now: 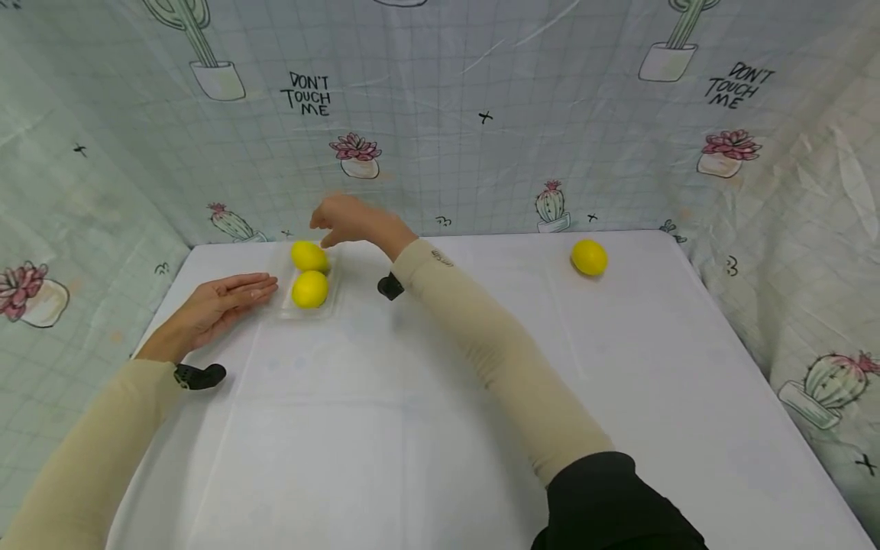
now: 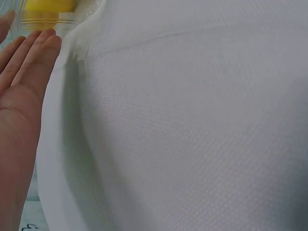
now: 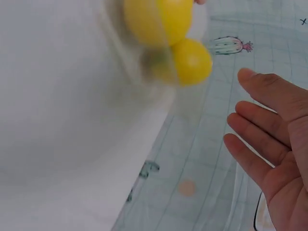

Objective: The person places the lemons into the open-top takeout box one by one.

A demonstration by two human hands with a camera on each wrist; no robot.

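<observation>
Two yellow lemons sit one behind the other in a clear plastic container (image 1: 302,314) at the far left of the table. The front lemon (image 1: 310,289) and the rear lemon (image 1: 308,257) lie close together. Flat and straight-fingered, my left hand (image 1: 230,302) is beside the container's left side, its fingertips right at the clear wall in the left wrist view. Just above and right of the rear lemon hovers my right hand (image 1: 354,219). Its fingers are loosely bent with nothing between them, and the right wrist view shows them apart from the lemons.
A third lemon (image 1: 589,257) lies by itself near the back right of the white-covered table (image 1: 412,428). Patterned cloth (image 1: 440,114) hangs close behind the table's back edge and along both sides.
</observation>
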